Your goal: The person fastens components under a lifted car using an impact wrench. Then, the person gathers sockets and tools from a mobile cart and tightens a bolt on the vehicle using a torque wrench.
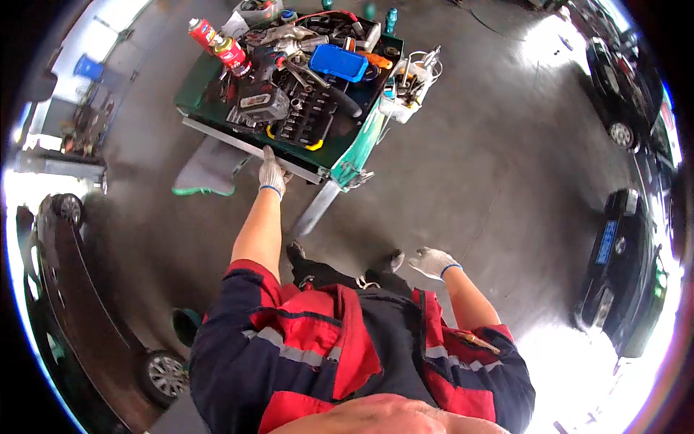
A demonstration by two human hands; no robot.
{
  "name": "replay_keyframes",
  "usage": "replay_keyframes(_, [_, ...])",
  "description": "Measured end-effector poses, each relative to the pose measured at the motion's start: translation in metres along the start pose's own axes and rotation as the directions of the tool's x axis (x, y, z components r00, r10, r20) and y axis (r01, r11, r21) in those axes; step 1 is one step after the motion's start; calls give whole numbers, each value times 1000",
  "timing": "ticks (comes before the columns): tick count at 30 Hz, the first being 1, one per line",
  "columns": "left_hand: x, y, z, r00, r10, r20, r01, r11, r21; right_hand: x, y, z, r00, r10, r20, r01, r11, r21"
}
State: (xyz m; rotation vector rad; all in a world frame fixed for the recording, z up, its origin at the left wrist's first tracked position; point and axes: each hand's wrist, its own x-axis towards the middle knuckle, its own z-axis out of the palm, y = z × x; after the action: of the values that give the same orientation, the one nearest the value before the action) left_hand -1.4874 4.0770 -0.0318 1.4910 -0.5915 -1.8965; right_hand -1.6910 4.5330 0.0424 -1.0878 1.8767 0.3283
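Observation:
My left hand [272, 173], in a pale work glove with a blue cuff, grips the silver front edge of a drawer [224, 137] on a green tool cart [358, 155]. Its thumb lies over the edge, and its other fingers are partly hidden below. On the cart, just beyond that hand, are a cordless power tool [264, 103], a black socket set tray [307, 119] with yellow latches, and a blue case [338, 63]. My right hand [432, 262], gloved the same way, hangs over the floor near my shoes. It holds nothing, its fingers loosely apart.
Red spray cans [231, 56] stand at the cart's left. A white container of small tools [406, 90] hangs on its right side. Dark cars are parked at right [614, 253] and left [94, 289]. A cable [488, 25] lies on the floor at the back.

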Motion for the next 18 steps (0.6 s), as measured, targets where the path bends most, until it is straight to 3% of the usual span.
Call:
replay_keyframes(1, [5,-10,0,999,-15,-30,20,982,188,-7,24,-3,1000,10,25,-9,999,-41])
replay_keyframes(2, [-16,-15,15,999,-19,-34,28,965,261,-10,43,-14,992,120,30,-120,993,21])
replay_keyframes(4, [-64,-35,40,998,-31,-58,52,909,413,-9,68,-56,995,92,-47,-92,996,2])
replay_keyframes(6, [-76,-66,58,970,107,-219,-5,906,424,4,70,-104,990,79,-115,-81,997,-14])
replay_keyframes(7, [-103,-58,81,939,209,-275,-59,882,468,37,88,-115,969,-32,-244,21,999,-46])
replay_keyframes(8, [-93,-64,94,919,107,-378,-6,966,258,35,73,-150,954,-1,-300,13,999,38])
replay_keyframes(10, [-100,-51,97,941,20,-338,24,992,125,17,17,-227,883,107,-458,6,971,240])
replay_keyframes(11, [-98,-46,98,969,65,-240,-77,996,-41,33,13,-252,814,88,-575,123,940,318])
replay_keyframes(12, [-97,-44,103,958,-85,-275,46,988,-148,47,6,-277,768,127,-628,238,853,464])
replay_keyframes(13, [-76,-56,93,959,-88,-268,52,989,-137,64,-1,-300,613,55,-789,365,865,344])
replay_keyframes(14, [-55,-68,81,961,-85,-262,52,990,-132,84,-5,-326,523,51,-851,473,813,340])
replay_keyframes(16, [-83,-55,79,976,-109,-187,94,992,-87,123,-11,-385,442,-16,-897,579,768,272])
replay_keyframes(18, [-46,-83,59,989,7,-146,11,992,122,144,-32,-443,481,27,-876,469,837,283])
